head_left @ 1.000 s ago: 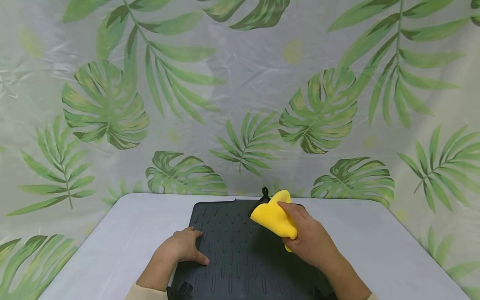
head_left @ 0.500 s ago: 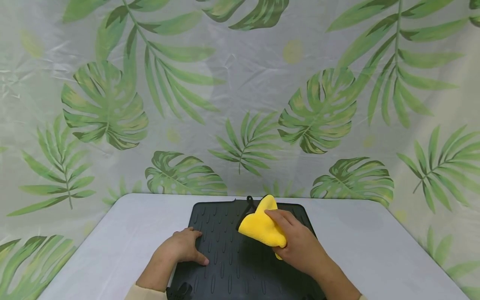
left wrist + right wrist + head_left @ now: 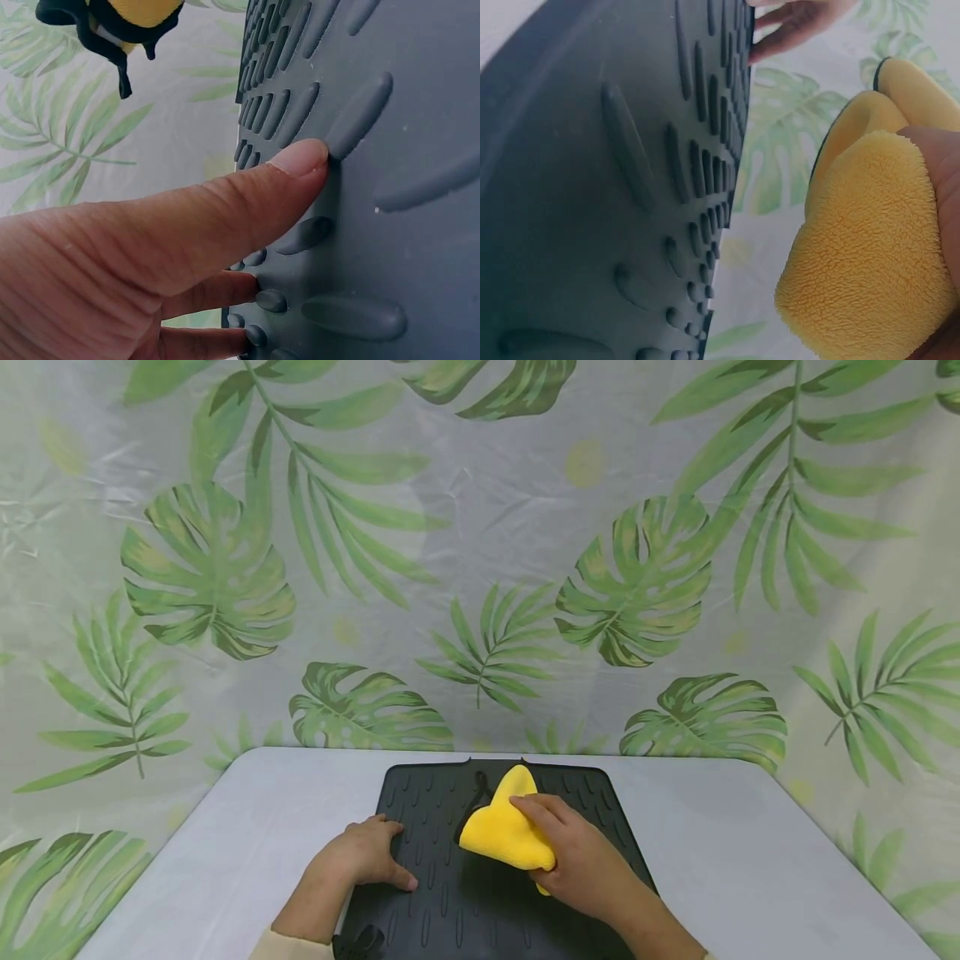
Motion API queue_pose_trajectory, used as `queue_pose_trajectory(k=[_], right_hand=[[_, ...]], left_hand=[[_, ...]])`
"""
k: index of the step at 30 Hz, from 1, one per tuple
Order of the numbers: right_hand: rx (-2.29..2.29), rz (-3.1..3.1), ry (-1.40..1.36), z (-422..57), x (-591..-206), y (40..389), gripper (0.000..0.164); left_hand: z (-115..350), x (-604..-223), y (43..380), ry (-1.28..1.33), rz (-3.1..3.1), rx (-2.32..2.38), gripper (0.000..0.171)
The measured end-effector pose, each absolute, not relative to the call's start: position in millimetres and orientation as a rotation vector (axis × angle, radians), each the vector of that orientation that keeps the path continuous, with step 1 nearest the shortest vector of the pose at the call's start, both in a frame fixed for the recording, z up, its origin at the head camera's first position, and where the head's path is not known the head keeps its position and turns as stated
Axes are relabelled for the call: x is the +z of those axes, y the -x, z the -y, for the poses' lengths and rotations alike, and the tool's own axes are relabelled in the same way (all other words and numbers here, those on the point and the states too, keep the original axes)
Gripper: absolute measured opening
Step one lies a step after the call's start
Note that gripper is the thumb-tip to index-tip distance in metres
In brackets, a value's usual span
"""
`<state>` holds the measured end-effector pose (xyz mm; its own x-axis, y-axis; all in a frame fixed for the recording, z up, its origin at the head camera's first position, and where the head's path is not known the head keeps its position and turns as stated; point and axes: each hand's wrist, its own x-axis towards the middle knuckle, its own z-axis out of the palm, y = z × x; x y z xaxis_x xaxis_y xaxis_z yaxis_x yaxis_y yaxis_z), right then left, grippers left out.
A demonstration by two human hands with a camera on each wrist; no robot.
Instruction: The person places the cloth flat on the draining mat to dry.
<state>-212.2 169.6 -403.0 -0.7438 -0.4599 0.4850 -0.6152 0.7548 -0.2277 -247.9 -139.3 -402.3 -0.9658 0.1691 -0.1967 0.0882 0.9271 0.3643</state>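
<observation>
A black rubber floor mat [image 3: 435, 797] with raised oblong ridges lies flat on the table. My left hand [image 3: 366, 853] rests on its left side, thumb and fingers spread. The left wrist view shows the straight thumb [image 3: 247, 199] and fingertips touching the ridged surface. In my right hand [image 3: 585, 864] is a bunched yellow microfibre cloth [image 3: 504, 833] with dark trim and a black loop, held over the middle of the mat. Its fluffy side fills the right of the right wrist view, where the cloth [image 3: 870, 240] stands off the mat [image 3: 562, 195]. The palm side of the right hand is hidden.
A white-covered table [image 3: 720, 835] extends around the mat on both sides. Behind it hangs a leaf-patterned curtain [image 3: 495, 543]. At the mat's near left corner, beside my left wrist, sits a small black piece [image 3: 360, 942].
My right hand has carried the yellow cloth left and nearer across the mat, uncovering more of the mat's far right corner. The left hand has stayed where it was.
</observation>
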Motion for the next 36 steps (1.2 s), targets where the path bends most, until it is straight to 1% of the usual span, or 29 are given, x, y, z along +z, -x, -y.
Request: queue_pose_trajectory(k=[6, 27, 36], right_hand=[[0.514, 2.585, -0.832, -166.8, -404.2, 211.1, 0.090], [0.456, 2.621, -0.830, -163.6, -407.5, 209.7, 0.090], [0.456, 2.678, -0.785, -162.4, -405.9, 208.9, 0.086]], left_hand=[[139.5, -402.0, 248.2, -0.189, -2.859, 0.525, 0.085], [138.8, -402.4, 247.6, -0.182, -2.871, 0.535, 0.085], [139.4, -404.2, 248.9, -0.187, -2.872, 0.531, 0.085]])
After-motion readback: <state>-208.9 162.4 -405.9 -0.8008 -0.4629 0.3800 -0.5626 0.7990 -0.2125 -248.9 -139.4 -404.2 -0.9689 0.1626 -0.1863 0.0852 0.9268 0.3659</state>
